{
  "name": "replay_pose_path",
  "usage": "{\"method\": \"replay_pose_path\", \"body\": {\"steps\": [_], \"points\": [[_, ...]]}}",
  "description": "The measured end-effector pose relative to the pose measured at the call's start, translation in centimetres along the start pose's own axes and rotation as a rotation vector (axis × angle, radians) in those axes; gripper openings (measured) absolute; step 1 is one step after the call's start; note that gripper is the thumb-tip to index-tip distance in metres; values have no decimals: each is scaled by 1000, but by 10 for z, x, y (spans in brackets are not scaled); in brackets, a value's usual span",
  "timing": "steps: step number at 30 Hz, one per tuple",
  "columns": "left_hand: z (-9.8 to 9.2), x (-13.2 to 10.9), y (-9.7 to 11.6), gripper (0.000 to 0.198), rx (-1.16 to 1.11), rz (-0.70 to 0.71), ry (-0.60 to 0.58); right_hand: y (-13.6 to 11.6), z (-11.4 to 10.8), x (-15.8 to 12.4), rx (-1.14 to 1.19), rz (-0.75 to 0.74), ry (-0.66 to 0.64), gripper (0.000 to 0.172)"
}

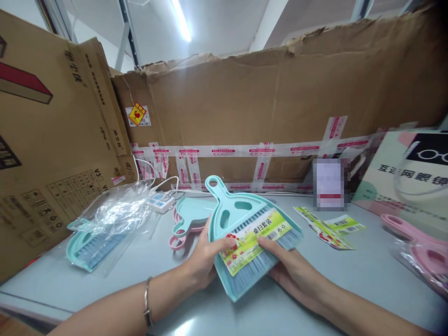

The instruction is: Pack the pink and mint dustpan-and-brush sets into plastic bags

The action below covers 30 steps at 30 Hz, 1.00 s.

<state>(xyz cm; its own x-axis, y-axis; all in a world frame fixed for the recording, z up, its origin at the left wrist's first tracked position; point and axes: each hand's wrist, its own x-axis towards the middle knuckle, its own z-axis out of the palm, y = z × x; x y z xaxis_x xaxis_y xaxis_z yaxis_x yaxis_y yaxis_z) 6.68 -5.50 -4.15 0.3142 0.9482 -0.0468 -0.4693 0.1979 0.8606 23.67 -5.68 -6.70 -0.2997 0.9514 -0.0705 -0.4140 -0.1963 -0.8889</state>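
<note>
I hold a teal mini dustpan with a brush nested in it (pixel 231 212) above the grey table (pixel 350 280). A green and yellow paper label (pixel 254 240) lies across the brush bristles. My left hand (pixel 205 256) grips the set's left edge, thumb pressed on the label. My right hand (pixel 292 268) supports the set from below on the right, thumb on the label's lower edge. Just behind the set lies a stack of teal and pink dustpans (pixel 189 219).
A bagged teal dustpan set (pixel 96 242) lies at left under clear plastic bags (pixel 119 210). Spare labels (pixel 331 226) lie at right, a pink bagged set (pixel 420 245) further right. A power strip (pixel 161 201) and torn cardboard walls (pixel 280 93) stand behind.
</note>
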Motion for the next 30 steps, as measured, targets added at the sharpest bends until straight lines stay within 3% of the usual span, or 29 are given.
{"method": "replay_pose_path", "body": {"steps": [5,9,11,13,15,16,18,20,22,26,30], "points": [[2,3,-2,60,163,86,-45,-8,3,-1,97,20,131,40],[-4,-9,19,50,546,177,-4,-18,-2,3,80,-25,208,33],[-14,-18,38,45,837,350,119,-24,-5,4,91,-77,242,31],[-31,-24,59,36,1151,574,349,-26,-9,5,126,-113,261,30],[-53,-26,78,32,1422,668,504,-25,-12,2,140,-121,285,27],[-65,-25,87,31,1549,646,611,-24,-13,0,136,-119,303,26],[-88,-24,99,32,1802,470,755,-18,-15,-7,125,-119,335,25],[-107,-24,106,34,1997,207,705,-12,-17,-16,130,-121,355,25],[-119,-27,108,34,2038,121,718,-7,-20,-26,143,-134,374,25],[-127,-38,105,34,2057,80,781,-1,-26,-41,178,-205,413,27],[-125,-45,101,47,2082,191,831,0,-26,-46,184,-233,428,25]]}}
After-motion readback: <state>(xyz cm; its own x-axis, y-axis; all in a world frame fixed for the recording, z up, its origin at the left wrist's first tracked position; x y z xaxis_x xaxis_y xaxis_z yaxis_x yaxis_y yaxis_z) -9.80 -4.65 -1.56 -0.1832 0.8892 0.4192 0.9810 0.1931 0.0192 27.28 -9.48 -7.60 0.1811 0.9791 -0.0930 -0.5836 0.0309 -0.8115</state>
